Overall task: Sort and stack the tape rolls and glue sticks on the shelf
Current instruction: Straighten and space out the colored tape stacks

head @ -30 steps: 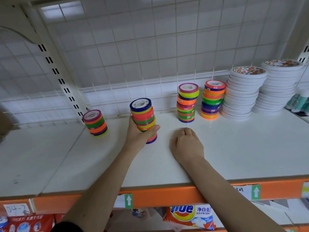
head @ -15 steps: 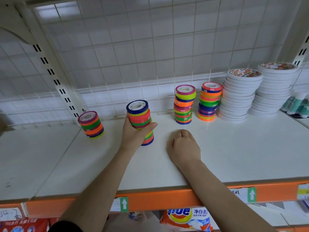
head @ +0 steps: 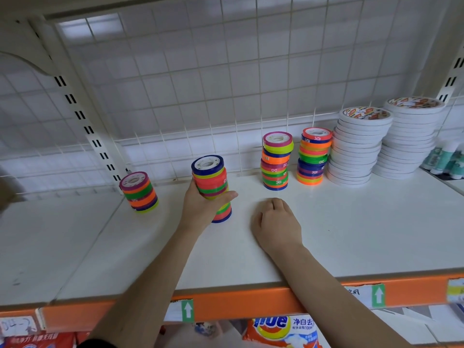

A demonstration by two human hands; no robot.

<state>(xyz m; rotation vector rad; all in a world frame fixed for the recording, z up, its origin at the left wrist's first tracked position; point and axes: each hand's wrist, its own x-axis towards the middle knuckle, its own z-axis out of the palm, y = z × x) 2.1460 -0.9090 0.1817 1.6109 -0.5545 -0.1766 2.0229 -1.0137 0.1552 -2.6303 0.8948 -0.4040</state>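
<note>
Little has shifted since the earlier frames: the left hand (head: 200, 209) still wraps its fingers round the middle of a tall coloured tape stack (head: 211, 187) standing on the shelf (head: 351, 234), and the right hand (head: 276, 223) rests beside it, knuckles curled, holding nothing. Further right, two coloured stacks (head: 276, 160) and two white tape stacks (head: 356, 146) look finished. A short stack (head: 139, 192) waits far left, and the glue sticks (head: 444, 159) at the right edge seem unsorted

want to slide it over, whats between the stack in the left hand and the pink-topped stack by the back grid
Nothing: in the head view only bare white shelf separates the held stack from the pink-topped stack.
</note>
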